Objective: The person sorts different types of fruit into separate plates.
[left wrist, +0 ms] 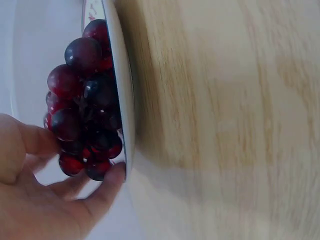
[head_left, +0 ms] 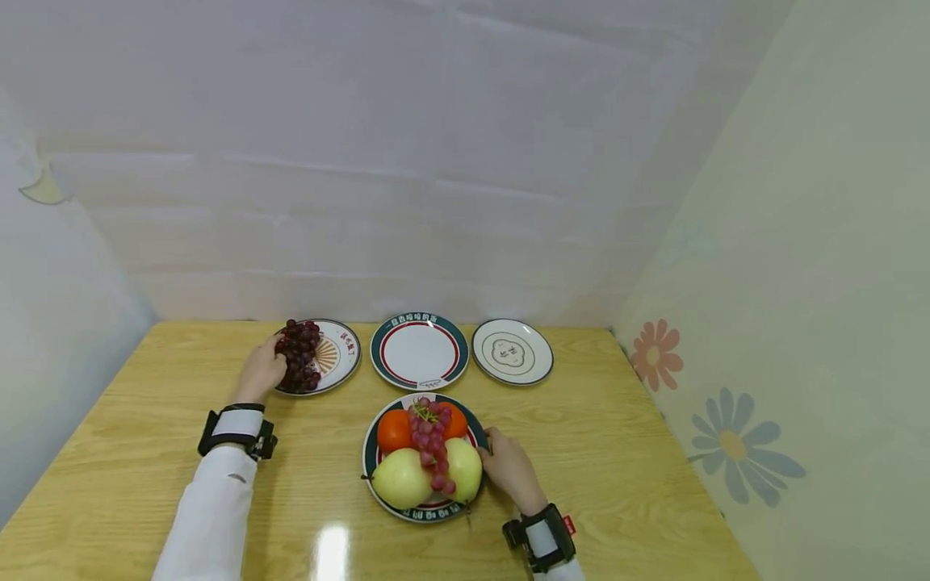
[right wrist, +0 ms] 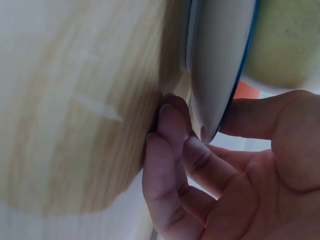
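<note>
My left hand (head_left: 261, 369) grips the end of a bunch of dark red grapes (head_left: 298, 355) that lies on a small white plate (head_left: 350, 363) at the far left. In the left wrist view, the fingers and thumb close around the lowest grapes (left wrist: 82, 120), near the plate's rim. With its thumb over the rim and other fingers below and beside it, my right hand (head_left: 511, 470) holds the green-rimmed fruit plate (head_left: 369, 440). On that plate are two yellow-green pears (head_left: 402, 479), two orange-red round fruits (head_left: 395, 431) and a pinkish-red grape bunch (head_left: 429, 433) on top.
Behind the fruit plate stands a green-rimmed plate (head_left: 420, 353) with a red ring. To its right is a smaller white plate (head_left: 512, 351) with a dark rim. The wooden table (head_left: 596, 452) meets walls at the back and right.
</note>
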{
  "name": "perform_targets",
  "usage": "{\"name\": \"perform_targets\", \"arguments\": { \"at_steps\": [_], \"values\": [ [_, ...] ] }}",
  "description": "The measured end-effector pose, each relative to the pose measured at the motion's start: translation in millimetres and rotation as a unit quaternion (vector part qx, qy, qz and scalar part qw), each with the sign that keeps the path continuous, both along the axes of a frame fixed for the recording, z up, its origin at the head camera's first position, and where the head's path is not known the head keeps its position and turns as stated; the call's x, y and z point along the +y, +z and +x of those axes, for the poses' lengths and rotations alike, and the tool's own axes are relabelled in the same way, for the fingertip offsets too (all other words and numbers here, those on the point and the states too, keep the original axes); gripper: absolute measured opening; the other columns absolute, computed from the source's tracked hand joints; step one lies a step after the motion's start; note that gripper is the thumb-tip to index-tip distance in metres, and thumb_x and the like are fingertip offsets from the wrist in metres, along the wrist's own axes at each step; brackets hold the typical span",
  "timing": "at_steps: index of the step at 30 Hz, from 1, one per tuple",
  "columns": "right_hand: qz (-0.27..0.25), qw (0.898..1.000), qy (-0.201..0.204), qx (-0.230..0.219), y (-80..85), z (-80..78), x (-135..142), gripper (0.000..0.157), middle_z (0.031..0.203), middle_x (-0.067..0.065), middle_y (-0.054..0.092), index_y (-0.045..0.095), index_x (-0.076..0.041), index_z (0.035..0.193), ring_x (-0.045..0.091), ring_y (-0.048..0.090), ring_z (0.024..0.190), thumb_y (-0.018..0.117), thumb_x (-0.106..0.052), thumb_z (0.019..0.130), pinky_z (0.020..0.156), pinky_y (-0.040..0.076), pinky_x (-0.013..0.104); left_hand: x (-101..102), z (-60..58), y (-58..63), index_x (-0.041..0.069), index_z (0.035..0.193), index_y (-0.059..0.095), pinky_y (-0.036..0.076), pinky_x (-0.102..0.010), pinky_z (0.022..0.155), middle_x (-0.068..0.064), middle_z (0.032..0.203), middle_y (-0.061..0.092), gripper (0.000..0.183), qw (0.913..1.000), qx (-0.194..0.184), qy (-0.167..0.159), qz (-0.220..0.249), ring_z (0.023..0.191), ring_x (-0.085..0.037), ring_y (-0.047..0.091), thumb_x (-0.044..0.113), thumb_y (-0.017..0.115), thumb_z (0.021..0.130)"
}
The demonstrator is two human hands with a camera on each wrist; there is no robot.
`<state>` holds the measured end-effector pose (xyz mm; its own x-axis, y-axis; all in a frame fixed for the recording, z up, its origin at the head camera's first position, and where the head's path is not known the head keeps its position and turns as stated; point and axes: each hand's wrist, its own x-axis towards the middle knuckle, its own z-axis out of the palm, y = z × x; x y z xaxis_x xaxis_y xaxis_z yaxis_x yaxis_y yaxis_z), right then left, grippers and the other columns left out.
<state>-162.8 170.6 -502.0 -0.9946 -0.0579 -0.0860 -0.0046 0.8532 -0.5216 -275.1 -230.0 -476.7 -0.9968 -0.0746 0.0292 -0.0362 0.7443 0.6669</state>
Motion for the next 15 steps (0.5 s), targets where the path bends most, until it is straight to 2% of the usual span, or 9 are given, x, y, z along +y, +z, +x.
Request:
{"name": "perform_targets", "arguments": {
  "at_steps": [2, 5, 7, 9, 11, 13, 15],
  "values": [
    [0.001, 1.0, 0.003, 0.002, 0.8, 0.0, -0.7, 0.033, 0.068, 0.003, 0.055, 0.057, 0.005, 0.115, 0.01, 0.045, 0.056, 0.059, -0.013, 0.087, 0.047, 0.029, 0.02, 4.1, 4.2, 3.5, -0.014, 0.136, 0.032, 0.041, -0.053, 0.071, -0.045, 0.11, 0.045, 0.049, 0.9992, 0.004, 0.022, -0.035, 0.088, -0.05, 0.047, 0.002, 0.033, 0.089],
    [0.004, 1.0, 0.005, 0.004, 1.8, -0.1, -1.4, 0.033, 0.068, 0.004, 0.054, 0.056, 0.006, 0.115, 0.011, 0.044, 0.055, 0.059, -0.012, 0.087, 0.046, 0.028, 0.02, 14.9, 12.3, 12.0, -0.015, 0.131, 0.039, 0.035, -0.062, 0.084, -0.046, 0.117, 0.04, 0.046, 0.9944, 0.05, 0.048, -0.08, 0.103, -0.058, 0.039, 0.005, 0.039, 0.089],
    [0.006, 1.0, 0.004, 0.007, 2.2, 0.0, -1.7, 0.033, 0.068, 0.004, 0.055, 0.057, 0.005, 0.114, 0.011, 0.044, 0.055, 0.059, -0.013, 0.087, 0.046, 0.028, 0.02, 26.7, 18.6, 20.7, -0.015, 0.127, 0.043, 0.03, -0.064, 0.088, -0.045, 0.115, 0.042, 0.043, 0.9888, 0.093, 0.053, -0.105, 0.104, -0.059, 0.037, 0.007, 0.043, 0.09],
    [0.008, 1.0, 0.003, 0.008, 2.5, 0.4, -1.8, 0.032, 0.067, 0.003, 0.054, 0.057, 0.005, 0.114, 0.01, 0.044, 0.054, 0.059, -0.013, 0.087, 0.046, 0.028, 0.02, 42.9, 27.1, 32.4, -0.013, 0.128, 0.043, 0.033, -0.065, 0.088, -0.042, 0.118, 0.043, 0.044, 0.9861, 0.112, 0.049, -0.112, 0.107, -0.058, 0.037, 0.012, 0.045, 0.092],
    [0.008, 1.0, 0.004, 0.009, 2.7, 1.1, -1.5, 0.031, 0.065, 0.002, 0.052, 0.057, 0.005, 0.113, 0.01, 0.044, 0.053, 0.059, -0.013, 0.087, 0.045, 0.028, 0.02, 63.3, 38.3, 45.1, -0.008, 0.131, 0.042, 0.038, -0.066, 0.085, -0.039, 0.122, 0.043, 0.046, 0.989, 0.098, 0.022, -0.109, 0.109, -0.056, 0.037, 0.02, 0.043, 0.094],
    [0.003, 1.0, 0.005, 0.008, 2.8, 1.7, -1.4, 0.03, 0.063, 0.002, 0.05, 0.058, 0.005, 0.112, 0.01, 0.044, 0.052, 0.059, -0.013, 0.087, 0.044, 0.028, 0.02, 87.3, 51.7, 56.1, -0.004, 0.135, 0.04, 0.039, -0.067, 0.085, -0.036, 0.128, 0.042, 0.051, 0.9925, 0.056, -0.015, -0.108, 0.113, -0.055, 0.037, 0.03, 0.04, 0.096],
    [0.003, 1.0, 0.007, 0.009, 3.6, 2.2, -1.3, 0.03, 0.064, 0.002, 0.051, 0.058, 0.004, 0.112, 0.01, 0.044, 0.052, 0.059, -0.012, 0.088, 0.044, 0.028, 0.02, 113.6, 64.8, 62.9, 0.0, 0.137, 0.039, 0.039, -0.066, 0.089, -0.033, 0.131, 0.044, 0.057, 0.9912, 0.014, -0.064, -0.115, 0.115, -0.052, 0.04, 0.039, 0.036, 0.097]
  ]
}}
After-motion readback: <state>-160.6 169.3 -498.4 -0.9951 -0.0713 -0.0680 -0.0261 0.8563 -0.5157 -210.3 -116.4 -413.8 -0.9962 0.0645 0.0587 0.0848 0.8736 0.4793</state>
